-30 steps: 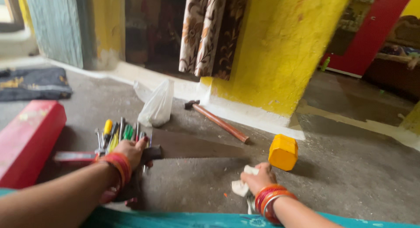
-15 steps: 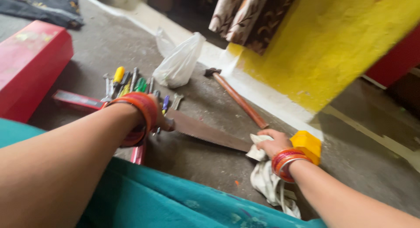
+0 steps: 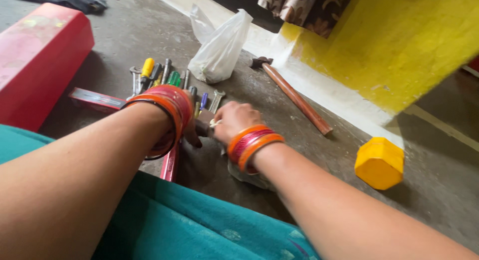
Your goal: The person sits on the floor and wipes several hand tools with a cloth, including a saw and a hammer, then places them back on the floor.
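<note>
the right hand (image 3: pixel 238 119), fingers curled over a white cloth (image 3: pixel 249 176), has slid along the saw to its handle (image 3: pixel 203 128), right beside the left hand (image 3: pixel 188 124), which still grips that handle; the blade is now hidden. beyond lie screwdrivers (image 3: pixel 158 76), a white plastic bag (image 3: pixel 221 48), a hammer (image 3: pixel 292 94), a yellow 6-sided container (image 3: pixel 379 162) and a red box (image 3: pixel 37 58).

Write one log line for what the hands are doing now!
left hand: on saw handle | right hand: on white cloth | near: hammer, yellow block
</note>
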